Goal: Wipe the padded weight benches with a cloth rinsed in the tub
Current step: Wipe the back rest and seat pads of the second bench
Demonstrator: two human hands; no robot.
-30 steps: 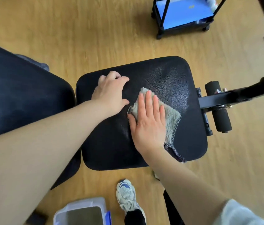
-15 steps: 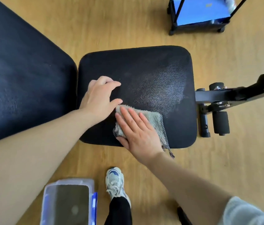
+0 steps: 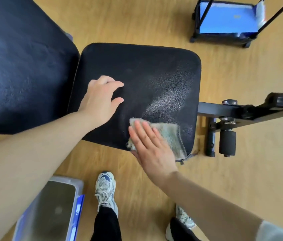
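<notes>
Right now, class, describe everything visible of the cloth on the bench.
The cloth is grey-green and fluffy like towelling, with a dark stitched edge and loose threads at one corner. It lies flat on the near right corner of the black seat pad, threads hanging off the edge. The right hand presses flat on its left part.

Seat pad [image 3: 137, 70] grained black leatherette, sheeny; cloth [image 3: 168, 134] fluffy terry.

Both bare arms reach forward and down. The left hand [image 3: 102, 101] rests palm down, fingers loosely bent, thumb spread apart. The right hand [image 3: 153, 150] lies flat, fingers straight and close together, pointing up and leftward.
</notes>
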